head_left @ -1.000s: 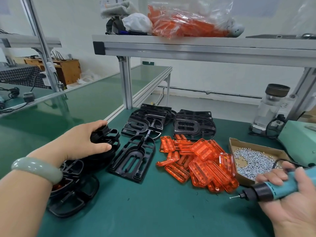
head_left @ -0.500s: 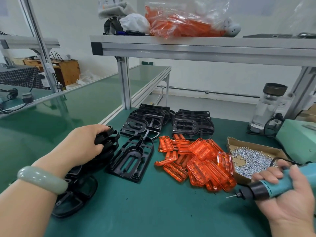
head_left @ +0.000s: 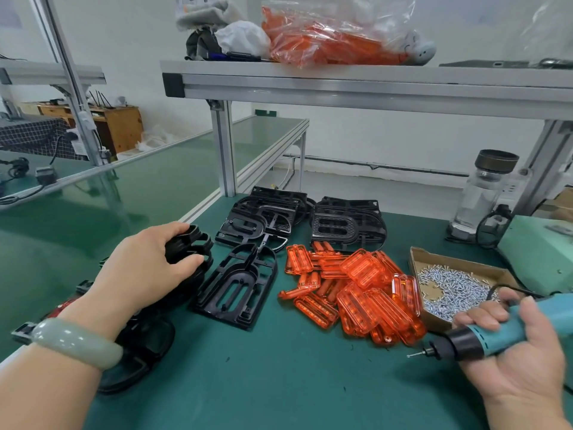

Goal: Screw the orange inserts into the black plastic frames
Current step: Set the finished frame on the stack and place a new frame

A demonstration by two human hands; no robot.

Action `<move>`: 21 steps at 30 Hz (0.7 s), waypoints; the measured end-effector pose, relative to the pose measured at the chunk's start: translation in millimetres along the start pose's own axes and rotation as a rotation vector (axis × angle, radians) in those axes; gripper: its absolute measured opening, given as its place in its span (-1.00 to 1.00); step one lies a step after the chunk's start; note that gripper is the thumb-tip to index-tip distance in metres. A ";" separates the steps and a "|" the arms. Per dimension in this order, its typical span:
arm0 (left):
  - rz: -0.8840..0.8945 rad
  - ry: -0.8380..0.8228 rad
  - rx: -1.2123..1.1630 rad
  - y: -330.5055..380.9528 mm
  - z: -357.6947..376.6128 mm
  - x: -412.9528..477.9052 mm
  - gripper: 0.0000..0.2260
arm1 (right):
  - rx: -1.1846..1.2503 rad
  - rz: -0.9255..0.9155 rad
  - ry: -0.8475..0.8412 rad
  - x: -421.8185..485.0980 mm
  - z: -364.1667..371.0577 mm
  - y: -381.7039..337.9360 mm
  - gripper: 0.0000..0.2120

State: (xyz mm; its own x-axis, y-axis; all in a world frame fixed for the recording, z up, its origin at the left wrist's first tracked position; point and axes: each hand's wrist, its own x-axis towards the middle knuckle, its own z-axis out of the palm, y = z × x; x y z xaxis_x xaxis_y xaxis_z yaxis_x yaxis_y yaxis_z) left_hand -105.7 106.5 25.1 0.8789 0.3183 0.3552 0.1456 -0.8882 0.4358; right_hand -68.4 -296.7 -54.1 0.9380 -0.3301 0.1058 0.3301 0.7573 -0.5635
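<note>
while left fingers (head_left: 173, 228) clasp black frames (head_left: 198, 243), right fingers (head_left: 477, 318) grip screwdriver (head_left: 508, 333), bit (head_left: 414, 355) pointing left

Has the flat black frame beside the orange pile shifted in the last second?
No. The frame keeps the same gap left of the orange inserts, its rounded end pointing away.

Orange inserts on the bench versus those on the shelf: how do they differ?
The bench inserts lie loose in an open pile; the shelf inserts are packed in a clear plastic bag. The bench inserts sit on the green mat beside the screw tray; the shelf inserts rest on the overhead shelf. Both are translucent orange.
</note>
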 end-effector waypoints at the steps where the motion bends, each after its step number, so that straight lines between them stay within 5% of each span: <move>1: -0.004 -0.001 0.008 0.7 -0.2 -0.2 -0.57 | 0.000 0.000 0.000 0.0 0.1 0.1 -0.88; 10: 0.105 0.112 0.029 17.6 2.5 -10.7 -0.67 | 0.030 0.020 0.017 -0.1 -1.1 -2.6 -0.89; 21: -0.037 0.132 0.025 15.8 1.6 -12.4 -0.52 | 0.028 0.023 0.019 -1.7 -0.2 -3.9 -0.86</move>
State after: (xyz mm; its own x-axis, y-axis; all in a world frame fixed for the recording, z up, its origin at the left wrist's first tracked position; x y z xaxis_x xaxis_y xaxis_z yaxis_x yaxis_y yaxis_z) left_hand -113.6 88.0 26.3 0.8057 0.3906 0.4453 0.1897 -0.8823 0.4307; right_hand -71.4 -299.2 -52.3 0.9432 -0.3231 0.0777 0.3119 0.7803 -0.5420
